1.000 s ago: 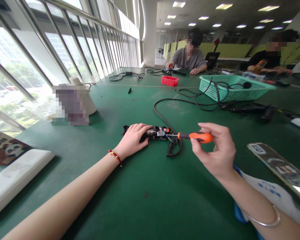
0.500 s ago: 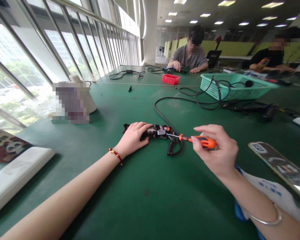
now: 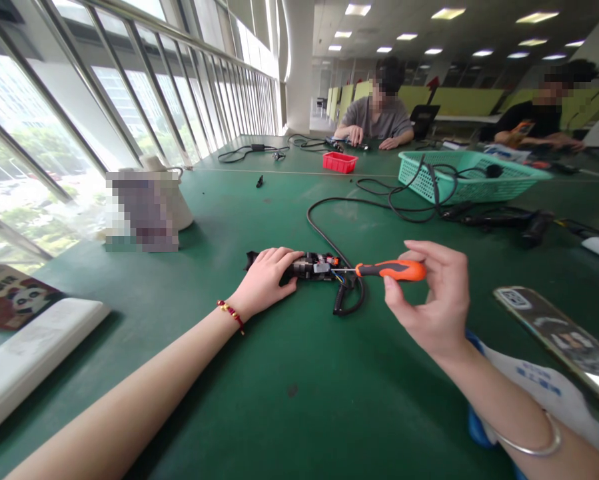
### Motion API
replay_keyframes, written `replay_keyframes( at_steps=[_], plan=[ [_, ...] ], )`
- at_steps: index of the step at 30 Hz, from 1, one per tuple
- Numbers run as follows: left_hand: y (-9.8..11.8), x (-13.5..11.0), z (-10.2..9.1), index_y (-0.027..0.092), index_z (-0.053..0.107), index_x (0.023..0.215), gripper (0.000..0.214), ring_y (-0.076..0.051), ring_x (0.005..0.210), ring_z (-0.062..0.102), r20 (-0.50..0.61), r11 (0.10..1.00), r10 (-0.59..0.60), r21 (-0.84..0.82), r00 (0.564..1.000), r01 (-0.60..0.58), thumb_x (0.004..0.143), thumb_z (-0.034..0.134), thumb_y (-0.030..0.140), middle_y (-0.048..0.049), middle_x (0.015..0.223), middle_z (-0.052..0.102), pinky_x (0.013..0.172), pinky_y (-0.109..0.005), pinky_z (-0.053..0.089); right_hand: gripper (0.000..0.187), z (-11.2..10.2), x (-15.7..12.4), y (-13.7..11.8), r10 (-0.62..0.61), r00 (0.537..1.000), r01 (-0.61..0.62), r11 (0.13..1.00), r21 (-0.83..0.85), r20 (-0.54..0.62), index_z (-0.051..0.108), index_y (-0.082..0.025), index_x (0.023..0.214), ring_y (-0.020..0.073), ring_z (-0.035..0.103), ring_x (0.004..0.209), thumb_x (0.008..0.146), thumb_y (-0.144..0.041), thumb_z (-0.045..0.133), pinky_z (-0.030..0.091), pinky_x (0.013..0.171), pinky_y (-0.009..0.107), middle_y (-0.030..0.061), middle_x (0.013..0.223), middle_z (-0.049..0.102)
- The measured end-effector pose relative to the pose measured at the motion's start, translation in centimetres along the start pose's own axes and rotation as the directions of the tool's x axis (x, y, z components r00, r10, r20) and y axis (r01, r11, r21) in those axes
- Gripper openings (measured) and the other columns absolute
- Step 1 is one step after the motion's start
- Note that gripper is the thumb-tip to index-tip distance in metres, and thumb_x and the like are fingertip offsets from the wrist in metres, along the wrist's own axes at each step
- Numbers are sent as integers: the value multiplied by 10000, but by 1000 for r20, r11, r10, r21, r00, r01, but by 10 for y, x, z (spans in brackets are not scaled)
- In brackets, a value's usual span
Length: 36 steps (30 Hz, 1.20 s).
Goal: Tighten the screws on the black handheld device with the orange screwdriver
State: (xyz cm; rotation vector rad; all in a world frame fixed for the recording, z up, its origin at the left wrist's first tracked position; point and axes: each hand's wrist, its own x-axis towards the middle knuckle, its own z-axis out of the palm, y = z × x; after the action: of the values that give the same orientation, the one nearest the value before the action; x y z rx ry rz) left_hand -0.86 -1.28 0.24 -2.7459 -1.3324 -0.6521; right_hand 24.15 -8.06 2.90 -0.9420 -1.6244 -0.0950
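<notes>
My left hand (image 3: 269, 275) is wrapped over a black cylindrical device (image 3: 306, 266) lying on the green table, pressing it down. The device's right end is uncovered, and small coloured wires and a grey part show there. In my right hand (image 3: 436, 293) is an orange and black screwdriver (image 3: 392, 269), its handle end resting loosely among the fingers. The thumb is below the handle and the other fingers curl above and behind it. Its thin shaft points left, with the tip at the device's wired end; exact contact is too small to make out. A black cord (image 3: 324, 233) runs from the device.
A teal basket (image 3: 469, 180) with cables and a small red tray (image 3: 339, 162) stand farther back. A phone (image 3: 559, 340) lies at right, a white block (image 3: 39, 353) at left. A pale container (image 3: 176, 200) is by the railing. Two people sit at the far side.
My right hand's fingers have loosened and shifted on the screwdriver handle, which now lies more level. My left hand and the device have stayed in place.
</notes>
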Motion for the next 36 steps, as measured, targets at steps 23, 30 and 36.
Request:
replay_keyframes(
  at_steps=[23,30,36],
  plan=[
    [-2,1,3,207,474,1221,431,-233,1043,502,-4,1000,10,13,1000,-10,791,468,235,-62,1134,559,969,-388,368,465,0,-1,0,-29,1000,29,1000,-8,1,509,-213,1131,198,592,820,686,-186,640,516,743,381,72,980,572],
    [0,0,1,186,473,1219,429,-231,1044,501,0,1000,7,15,1000,-7,793,465,233,-69,1141,563,962,-388,375,199,-2,2,-3,14,999,-7,991,-134,46,600,-224,904,152,534,627,712,-193,643,492,625,309,-9,646,565],
    [-1,0,2,187,470,1222,430,-234,1050,500,6,1000,7,28,1000,-7,795,470,242,-71,1143,558,970,-389,370,444,-1,0,-1,-13,1000,13,1000,-2,11,529,-204,1109,186,582,801,682,-151,640,506,726,361,65,945,577]
  ],
)
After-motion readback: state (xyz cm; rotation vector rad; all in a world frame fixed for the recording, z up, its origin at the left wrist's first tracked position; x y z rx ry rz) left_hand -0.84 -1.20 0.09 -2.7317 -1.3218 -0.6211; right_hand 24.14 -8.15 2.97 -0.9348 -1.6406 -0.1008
